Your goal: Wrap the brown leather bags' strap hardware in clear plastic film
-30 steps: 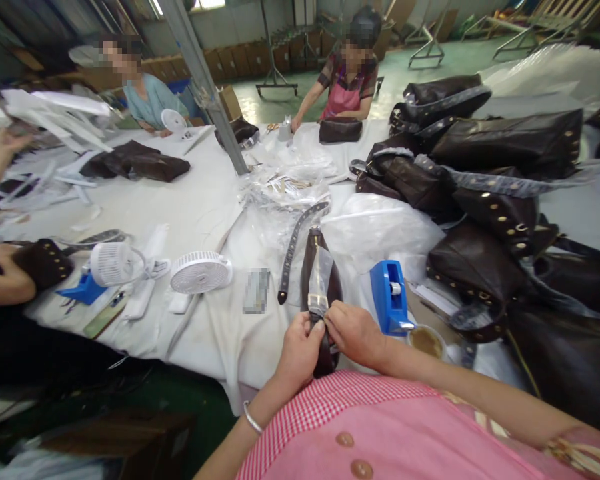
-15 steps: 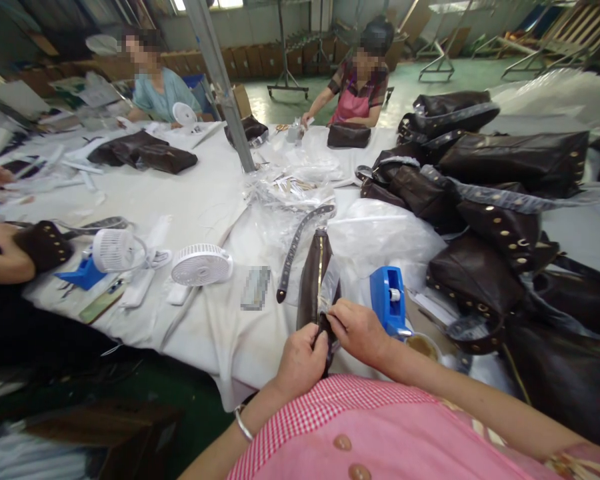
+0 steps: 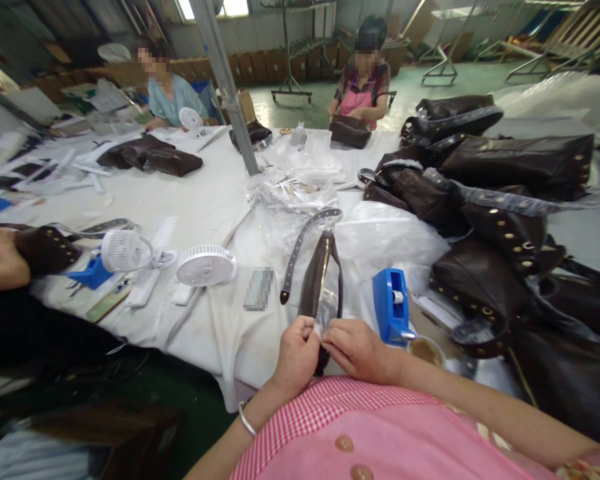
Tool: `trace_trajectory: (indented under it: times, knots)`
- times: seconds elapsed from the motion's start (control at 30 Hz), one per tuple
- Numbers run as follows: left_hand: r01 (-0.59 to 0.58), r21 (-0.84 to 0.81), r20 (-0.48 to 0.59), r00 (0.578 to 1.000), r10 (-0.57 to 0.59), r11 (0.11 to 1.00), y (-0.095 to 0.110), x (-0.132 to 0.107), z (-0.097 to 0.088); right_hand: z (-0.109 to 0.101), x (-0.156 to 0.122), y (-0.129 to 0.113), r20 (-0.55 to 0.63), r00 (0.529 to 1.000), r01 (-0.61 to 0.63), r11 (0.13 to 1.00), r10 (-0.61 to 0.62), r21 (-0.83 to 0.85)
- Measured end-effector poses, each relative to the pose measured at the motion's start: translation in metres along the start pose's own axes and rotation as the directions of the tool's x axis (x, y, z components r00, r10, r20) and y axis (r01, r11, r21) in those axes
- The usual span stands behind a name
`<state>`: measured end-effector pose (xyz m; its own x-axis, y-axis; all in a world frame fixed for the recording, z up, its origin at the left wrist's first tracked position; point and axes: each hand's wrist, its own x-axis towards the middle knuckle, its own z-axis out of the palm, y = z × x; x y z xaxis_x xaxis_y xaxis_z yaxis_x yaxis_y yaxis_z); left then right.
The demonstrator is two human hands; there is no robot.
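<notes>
A dark brown leather bag stands on the table right in front of me, its gold zipper running away from me along the top. Clear plastic shows in the opening between its two sides. At the near end of the opening, my left hand is closed on the bag's left edge. My right hand pinches the bag close beside it, fingers nearly touching the left ones. The exact spot under the fingertips is hidden. A studded strap curves over the table left of the bag.
A blue tape dispenser stands right of my hands, before a pile of brown bags. Clear plastic bags lie behind. Leftward are a white fan and a pixelated object. Co-workers sit across and at left; a metal post rises mid-table.
My right hand has come down and nearer to me, beside the left. The bag's top now gapes wider, showing more plastic. Across the table, a co-worker's hands have moved onto a brown bag.
</notes>
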<state>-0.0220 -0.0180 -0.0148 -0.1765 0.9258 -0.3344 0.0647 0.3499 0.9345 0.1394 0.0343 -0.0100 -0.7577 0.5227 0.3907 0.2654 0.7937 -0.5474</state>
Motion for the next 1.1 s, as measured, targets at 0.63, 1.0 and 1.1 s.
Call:
trace_trajectory:
  times: [0.63, 1.0, 1.1]
  knots:
    - [-0.495, 0.454, 0.299, 0.868, 0.396, 0.741, -0.015, -0.018, -0.027, -0.007, 0.016, 0.01, -0.194, 0.865, -0.416, 0.876, 0.464, 0.244]
    - [-0.318, 0.173, 0.1, 0.947, 0.305, 0.932, 0.008, 0.0, -0.021, -0.006, 0.0, -0.009, 0.101, 0.99, 0.123, 0.954, -0.099, -0.272]
    - [-0.154, 0.0, 0.262, 0.954, 0.149, 0.988, 0.003, 0.0, -0.025, 0.007, -0.013, -0.003, 0.171, 0.98, 0.147, 0.949, -0.101, -0.279]
